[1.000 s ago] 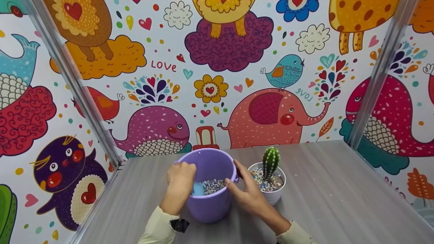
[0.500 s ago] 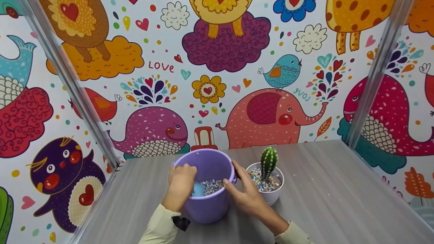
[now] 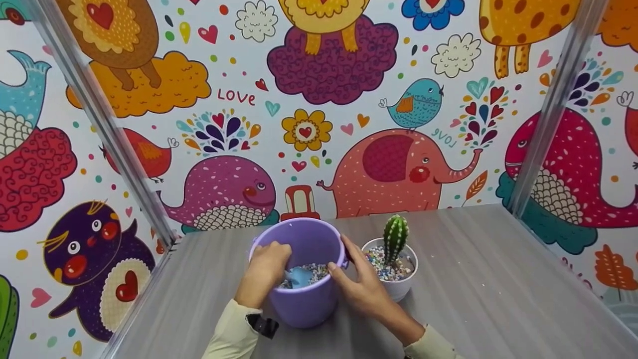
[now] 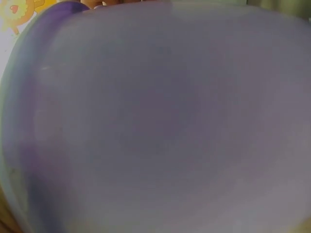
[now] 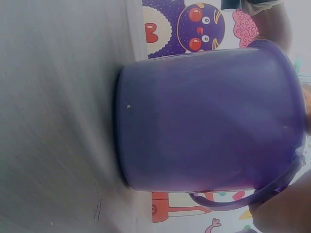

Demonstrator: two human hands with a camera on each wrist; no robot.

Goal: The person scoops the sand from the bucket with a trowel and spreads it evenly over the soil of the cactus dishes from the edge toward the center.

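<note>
A purple bucket stands upright on the table, with small multicoloured pebbles at its bottom. My left hand reaches over the rim on the left, its fingers curled round the handle of a light blue shovel. The shovel's blade lies among the pebbles; most of its handle is hidden by the hand. With thumb and fingers, my right hand holds the bucket at its right rim, near the handle joint. Blurred purple bucket wall fills the left wrist view. The right wrist view shows the bucket's side and its hanging handle.
Right behind my right hand is a white pot with a green cactus and coloured pebbles. A few tiny pebbles lie on the grey wood-grain table. Patterned walls with metal corner posts enclose the back and sides.
The left hand has tilted and shifted slightly, and the blue shovel's blade has moved right among the pebbles, showing its neck. The right hand and bucket stay nearly in place.
</note>
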